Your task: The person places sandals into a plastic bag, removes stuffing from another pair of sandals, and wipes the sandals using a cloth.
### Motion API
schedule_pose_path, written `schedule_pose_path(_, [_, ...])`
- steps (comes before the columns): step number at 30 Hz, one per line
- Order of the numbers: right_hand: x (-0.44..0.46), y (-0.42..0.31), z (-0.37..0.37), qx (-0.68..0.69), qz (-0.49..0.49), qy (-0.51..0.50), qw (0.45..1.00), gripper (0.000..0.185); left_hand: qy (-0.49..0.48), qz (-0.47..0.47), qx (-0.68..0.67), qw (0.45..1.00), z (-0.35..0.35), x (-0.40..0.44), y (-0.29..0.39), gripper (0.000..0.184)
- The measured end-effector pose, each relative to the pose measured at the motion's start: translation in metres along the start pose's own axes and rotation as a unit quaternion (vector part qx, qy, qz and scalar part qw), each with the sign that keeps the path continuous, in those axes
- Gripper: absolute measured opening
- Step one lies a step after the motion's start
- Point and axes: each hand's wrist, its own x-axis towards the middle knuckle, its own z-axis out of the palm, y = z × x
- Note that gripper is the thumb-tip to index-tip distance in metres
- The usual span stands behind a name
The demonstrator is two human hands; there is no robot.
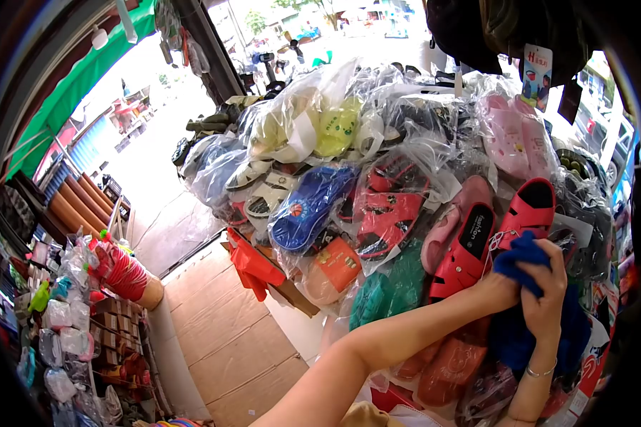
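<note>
A blue cloth [521, 257] is bunched up between my two hands at the right of the head view. My right hand [546, 288], with a bracelet at the wrist, has its fingers closed around the cloth. Against its lower left side, my left hand [504, 290] is closed on the cloth too, its fingers mostly hidden. More dark blue fabric [575, 334] hangs below and behind the hands. Just beside them lies a pair of red slip-on shoes [463, 252] with black insoles, tied together by a string. Pink shoes [441, 235] are left of the pair.
Heaped around is plastic-wrapped footwear, including blue clogs [303, 213], red sandals [388, 217] and pink clogs [513, 135]. Flattened cardboard [228, 334] covers the floor at left. Packed shelves [114, 334] stand farther left. Dark goods [506, 28] with tags hang overhead.
</note>
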Motion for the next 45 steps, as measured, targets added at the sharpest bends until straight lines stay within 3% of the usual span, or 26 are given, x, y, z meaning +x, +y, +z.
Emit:
schedule_pose_path(1, [0.002,-0.004,-0.003,0.006,-0.027,-0.032,0.999,0.032,-0.002,0.049,-0.001,0.999,0.009,-0.009,-0.007,0.052])
schedule_pose_path(2, [0.002,-0.001,-0.006,0.004,-0.021,-0.007,1.000,0.032,-0.051,-0.027,-0.082,0.995,-0.003,-0.005,-0.001,0.046])
schedule_pose_path(3, [-0.003,0.012,-0.005,-0.012,-0.001,0.058,0.998,0.034,0.002,-0.053,0.048,0.997,0.010,-0.008,-0.002,0.037])
schedule_pose_path(5, [-0.002,0.029,-0.003,-0.024,0.099,0.145,0.984,0.035,-0.052,-0.153,0.017,0.987,-0.017,0.012,0.023,0.033])
schedule_pose_path(8, [-0.003,0.024,0.002,-0.023,0.081,0.104,0.991,0.036,-0.047,-0.170,0.030,0.984,-0.006,0.008,0.014,0.033])
schedule_pose_path(11, [0.000,-0.003,-0.002,0.000,-0.040,-0.029,0.999,0.030,-0.025,-0.027,-0.005,0.999,0.002,0.001,0.000,0.042])
schedule_pose_path(12, [0.000,-0.002,-0.004,0.007,-0.040,-0.013,0.999,0.030,-0.050,-0.016,-0.027,0.998,-0.001,0.002,0.001,0.042])
schedule_pose_path(13, [-0.001,0.001,-0.006,0.014,-0.040,0.004,0.999,0.030,0.015,0.024,-0.086,0.996,-0.004,0.002,0.003,0.038])
schedule_pose_path(15, [-0.003,0.024,-0.008,-0.041,0.026,0.104,0.993,0.034,-0.164,-0.215,0.062,0.961,-0.012,0.009,0.016,0.033])
schedule_pose_path(16, [-0.001,0.028,-0.006,-0.022,0.068,0.112,0.991,0.036,-0.011,-0.139,0.033,0.990,-0.011,0.011,0.020,0.031])
schedule_pose_path(19, [-0.007,0.029,0.005,-0.053,0.061,0.087,0.993,0.037,0.005,-0.137,0.044,0.990,-0.008,0.008,0.017,0.032])
schedule_pose_path(20, [-0.005,0.017,0.006,-0.041,0.025,0.055,0.997,0.036,0.020,-0.092,0.002,0.996,-0.008,0.009,0.014,0.033])
schedule_pose_path(21, [-0.003,0.007,0.002,-0.005,-0.021,-0.002,1.000,0.035,0.091,0.054,-0.024,0.994,-0.007,0.008,0.008,0.035])
schedule_pose_path(23, [-0.003,0.001,-0.004,0.019,-0.045,-0.038,0.998,0.033,0.069,0.038,-0.108,0.991,0.003,0.007,0.004,0.031])
schedule_pose_path(25, [-0.004,0.018,-0.004,-0.013,-0.003,0.064,0.998,0.031,0.029,-0.103,-0.017,0.994,-0.004,0.005,0.013,0.026])
schedule_pose_path(26, [-0.008,0.033,-0.002,-0.044,0.043,0.123,0.991,0.031,-0.170,-0.211,0.050,0.961,-0.013,0.010,0.015,0.022])
schedule_pose_path(27, [-0.005,0.038,0.000,-0.029,0.086,0.154,0.984,0.032,-0.169,-0.210,0.050,0.962,-0.012,0.010,0.016,0.022])
schedule_pose_path(29, [-0.007,0.043,0.000,-0.048,0.084,0.107,0.989,0.034,0.014,-0.140,0.057,0.988,-0.010,0.012,0.019,0.025])
schedule_pose_path(32, [-0.002,0.009,-0.001,0.027,-0.012,0.007,1.000,0.032,0.056,-0.010,-0.030,0.998,-0.005,0.004,0.006,0.029])
schedule_pose_path(35, [-0.001,0.003,-0.007,0.037,-0.077,-0.029,0.996,0.027,0.053,-0.041,-0.200,0.977,-0.016,0.007,0.014,0.024])
schedule_pose_path(37, [-0.006,0.027,-0.005,-0.017,-0.009,0.099,0.995,0.027,-0.112,-0.187,0.043,0.975,-0.010,0.003,0.015,0.025])
schedule_pose_path(38, [-0.009,0.043,-0.003,-0.046,0.048,0.141,0.988,0.030,-0.135,-0.201,0.031,0.970,-0.010,0.009,0.011,0.021])
schedule_pose_path(39, [-0.006,0.050,-0.002,0.011,0.105,0.145,0.984,0.033,-0.134,-0.200,0.030,0.970,-0.010,0.008,0.012,0.021])
schedule_pose_path(43, [-0.005,0.020,0.006,-0.016,0.019,0.082,0.996,0.033,0.007,-0.168,-0.006,0.986,-0.009,0.005,0.016,0.023])
schedule_pose_path(44, [-0.004,0.007,0.004,0.009,-0.016,0.037,0.999,0.031,0.037,-0.020,-0.092,0.995,-0.016,0.007,0.011,0.032])
schedule_pose_path(45, [-0.003,-0.001,0.002,0.033,-0.050,-0.008,0.998,0.028,0.036,-0.076,-0.245,0.966,-0.017,0.006,0.014,0.036])
